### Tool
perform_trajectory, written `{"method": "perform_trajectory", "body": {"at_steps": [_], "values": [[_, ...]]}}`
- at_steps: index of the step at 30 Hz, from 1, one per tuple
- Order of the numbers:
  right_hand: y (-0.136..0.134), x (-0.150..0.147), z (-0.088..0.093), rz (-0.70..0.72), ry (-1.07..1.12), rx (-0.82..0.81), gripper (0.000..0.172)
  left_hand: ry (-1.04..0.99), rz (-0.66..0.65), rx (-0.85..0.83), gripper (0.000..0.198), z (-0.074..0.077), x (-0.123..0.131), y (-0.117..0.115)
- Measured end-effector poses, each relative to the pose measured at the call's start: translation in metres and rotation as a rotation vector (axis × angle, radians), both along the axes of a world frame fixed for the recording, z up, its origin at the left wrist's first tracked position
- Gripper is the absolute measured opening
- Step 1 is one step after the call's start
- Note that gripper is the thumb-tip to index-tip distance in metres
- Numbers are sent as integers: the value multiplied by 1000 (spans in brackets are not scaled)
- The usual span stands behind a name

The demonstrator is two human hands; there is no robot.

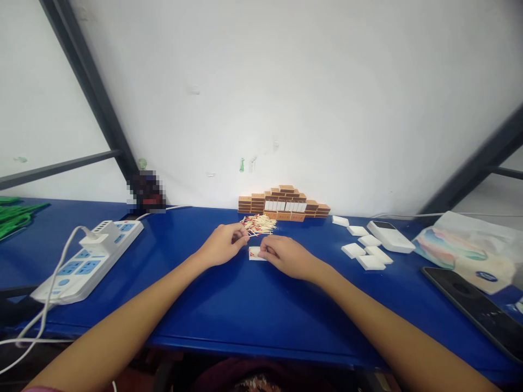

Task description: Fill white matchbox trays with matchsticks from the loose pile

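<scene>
A loose pile of matches (261,223) with red heads lies on the blue table (245,305). My left hand (226,243) is at the pile's left front edge, its thumb and index finger pinched together; what is between them is too small to make out. In front of the pile sits a small white tray (256,253) with some matches in it. My right hand (286,256) touches the tray's right side, fingers closed, hiding part of it. Behind the pile, brown matchboxes (286,204) are stacked in a stepped wall with white pieces upright in the middle.
Several white trays (371,262) lie at the right, beside a white device (391,237), a tissue pack (469,256) and a black phone (476,305). A white power strip (92,261) with cables is at the left, with green items (18,215) beyond it.
</scene>
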State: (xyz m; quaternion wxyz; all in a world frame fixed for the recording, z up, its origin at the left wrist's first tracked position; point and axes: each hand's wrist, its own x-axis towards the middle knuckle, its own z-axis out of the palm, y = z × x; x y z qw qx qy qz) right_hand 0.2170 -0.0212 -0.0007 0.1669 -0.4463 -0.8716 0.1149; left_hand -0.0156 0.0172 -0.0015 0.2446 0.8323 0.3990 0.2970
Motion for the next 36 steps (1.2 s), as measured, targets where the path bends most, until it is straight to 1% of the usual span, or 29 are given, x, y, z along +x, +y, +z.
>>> {"method": "perform_trajectory", "body": {"at_steps": [6, 12, 16, 20, 24, 26, 28, 30, 33, 36], "values": [[7, -5, -5, -12, 45, 23, 12, 9, -4, 26, 17, 0, 1, 0], [16, -15, -8, 31, 59, -3, 16, -27, 34, 84, 16, 2, 0, 3], [18, -17, -10, 38, 58, 6, 15, -19, 45, 125, 16, 4, -1, 3], [17, -18, -8, 45, 48, 30, 12, -13, 53, 142, 17, 5, -1, 3], [12, -16, -1, -2, -42, 97, 11, -21, 61, 163, 18, 6, -1, 4], [11, -16, 0, 0, -56, 102, 12, -38, 69, 164, 18, 6, -1, 4], [10, -17, -2, 5, 43, 66, 15, -83, 70, 145, 18, 5, 0, 4], [11, -19, -5, -27, 264, -14, 23, -154, 54, 101, 20, 4, 3, 3], [13, -23, -11, -108, 660, -140, 36, -254, 22, 28, 24, 4, 7, 0], [12, -27, -13, -177, 903, -173, 44, -300, 19, -1, 27, 3, 12, -3]]}}
